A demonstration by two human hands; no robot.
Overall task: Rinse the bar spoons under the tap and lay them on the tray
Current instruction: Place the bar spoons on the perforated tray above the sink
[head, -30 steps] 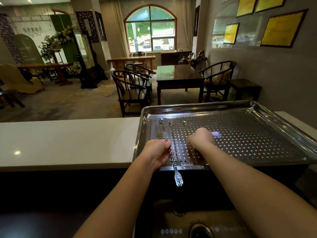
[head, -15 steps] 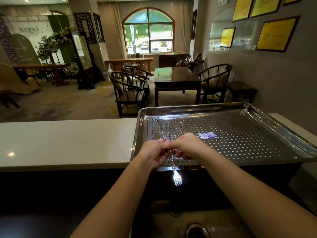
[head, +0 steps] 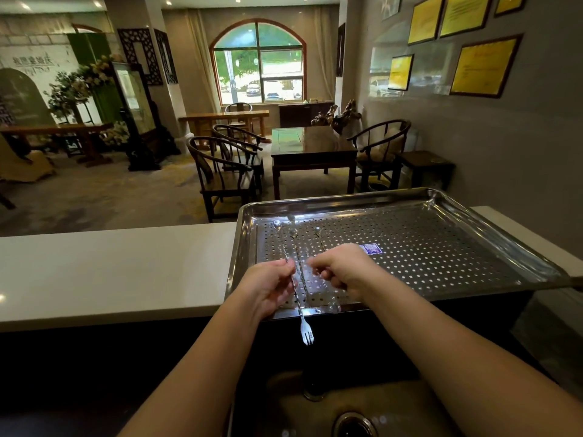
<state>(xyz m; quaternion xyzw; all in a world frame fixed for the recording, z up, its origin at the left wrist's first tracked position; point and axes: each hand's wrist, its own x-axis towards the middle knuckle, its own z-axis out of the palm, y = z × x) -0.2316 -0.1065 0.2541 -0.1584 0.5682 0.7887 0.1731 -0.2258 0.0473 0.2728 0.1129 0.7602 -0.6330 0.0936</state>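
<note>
While our left hand (head: 272, 287) grips one of three bar spoons (head: 299, 279) at the single tray's (head: 473, 216) 7 o'clock corner, our right hand (head: 342, 271) is curled, grip unclear.

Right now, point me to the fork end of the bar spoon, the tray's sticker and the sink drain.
bar spoon (head: 307, 333), head view, on its forked tip overhanging the tray's near edge.
sticker (head: 369, 248), head view, on its purple face.
sink drain (head: 353, 424), head view, on its metal ring.
</note>
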